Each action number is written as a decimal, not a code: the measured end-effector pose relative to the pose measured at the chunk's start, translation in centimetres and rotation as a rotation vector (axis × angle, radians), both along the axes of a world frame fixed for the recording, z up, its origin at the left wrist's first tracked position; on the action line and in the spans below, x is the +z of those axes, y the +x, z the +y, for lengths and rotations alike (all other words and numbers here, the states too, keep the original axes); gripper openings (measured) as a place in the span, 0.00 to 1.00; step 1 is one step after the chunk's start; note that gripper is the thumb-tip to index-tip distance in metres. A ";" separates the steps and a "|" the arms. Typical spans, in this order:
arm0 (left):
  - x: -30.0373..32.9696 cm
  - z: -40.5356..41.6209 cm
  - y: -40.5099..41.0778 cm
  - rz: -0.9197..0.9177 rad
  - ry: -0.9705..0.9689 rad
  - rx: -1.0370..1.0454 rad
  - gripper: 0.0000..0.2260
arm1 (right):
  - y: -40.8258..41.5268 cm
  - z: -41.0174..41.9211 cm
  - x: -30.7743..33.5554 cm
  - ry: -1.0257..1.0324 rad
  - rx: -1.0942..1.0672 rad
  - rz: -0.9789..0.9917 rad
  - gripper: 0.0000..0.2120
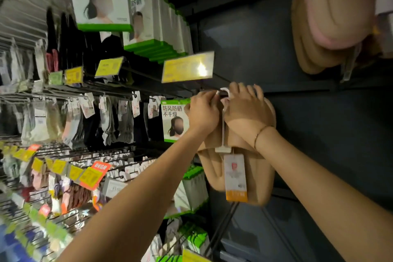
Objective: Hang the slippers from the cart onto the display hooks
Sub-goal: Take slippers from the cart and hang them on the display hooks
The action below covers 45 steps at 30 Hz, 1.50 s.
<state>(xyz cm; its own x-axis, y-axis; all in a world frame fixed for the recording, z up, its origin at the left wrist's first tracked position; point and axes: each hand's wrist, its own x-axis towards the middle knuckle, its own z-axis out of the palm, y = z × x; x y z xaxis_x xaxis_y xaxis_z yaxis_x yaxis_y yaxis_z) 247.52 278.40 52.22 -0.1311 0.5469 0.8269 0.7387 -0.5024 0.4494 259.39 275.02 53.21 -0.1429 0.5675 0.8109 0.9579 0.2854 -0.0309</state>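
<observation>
Shop aisle, dark slotted back panel (319, 112) on the right, pegboard racks of socks (110, 117) and green-and-white boxed masks (157, 25) on the left, yellow price tags (187, 67) clipped to the hook ends.

Head view, only view available. Both arms reach up to one display hook (222, 92), a dark rod standing out from the panel below the large price tag. Tan slippers (214, 168) hang as a pair from a white plastic hanger (222, 134), with a white and orange label (235, 176) dangling in front. Left hand (203, 112): fingers curled, tips pinched at the white hanger loop where it meets the rod. Right hand (247, 108): fingers bent over the loop and rod from the other side, palm against the upper part of the slipper; a thin bracelet sits on that wrist. Whether the loop is already fully over the rod I cannot tell; fingers cover the join.

More tan and pink slippers (327, 17) hang on a hook higher up. Cart not in view.

Judgement: step in hand is seating this pair on the hook. Next move likely calls for sliding the loop back along the rod toward the panel, then letting go with both hands once the pair hangs by itself.
</observation>
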 end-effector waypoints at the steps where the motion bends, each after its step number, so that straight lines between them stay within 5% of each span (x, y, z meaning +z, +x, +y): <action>1: -1.0 0.9 0.4 0.077 -0.029 0.052 0.19 | 0.2 0.2 -1.0 0.006 -0.016 -0.042 0.25; 4: -4.5 2.7 1.2 0.284 -0.092 0.115 0.28 | 1.1 1.4 -4.5 -0.051 -0.067 -0.150 0.32; 10: -8.7 0.4 0.8 0.371 -0.277 0.007 0.23 | 2.0 1.0 -10.5 -0.180 -0.036 -0.264 0.37; 20: -17.2 -15.8 -14.6 0.394 -0.550 0.292 0.18 | -13.9 -11.4 -17.1 -0.476 0.342 -0.298 0.26; 27: -31.5 -33.7 -27.2 0.132 -0.828 0.426 0.23 | -27.6 -25.0 -29.9 -0.661 0.704 -0.437 0.21; 32: -43.1 -43.7 -33.8 -0.033 -1.105 0.573 0.14 | -34.7 -30.4 -41.5 -0.848 0.885 -0.478 0.17; 39: -57.2 -49.8 -37.4 -0.239 -1.338 0.621 0.09 | -39.3 -32.0 -57.9 -1.148 0.914 -0.515 0.08; 45: -68.3 -46.4 -34.5 -0.419 -1.441 0.479 0.14 | -37.9 -32.1 -69.3 -1.475 0.659 -0.532 0.18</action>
<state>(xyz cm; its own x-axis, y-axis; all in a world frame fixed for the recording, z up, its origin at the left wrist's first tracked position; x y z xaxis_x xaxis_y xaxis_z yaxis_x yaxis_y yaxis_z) 213.03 231.98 -16.10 -0.5934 0.6535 -0.4700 0.4021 0.7464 0.5303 221.47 242.87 -16.07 -0.7064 0.4767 -0.5232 0.6886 0.6338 -0.3524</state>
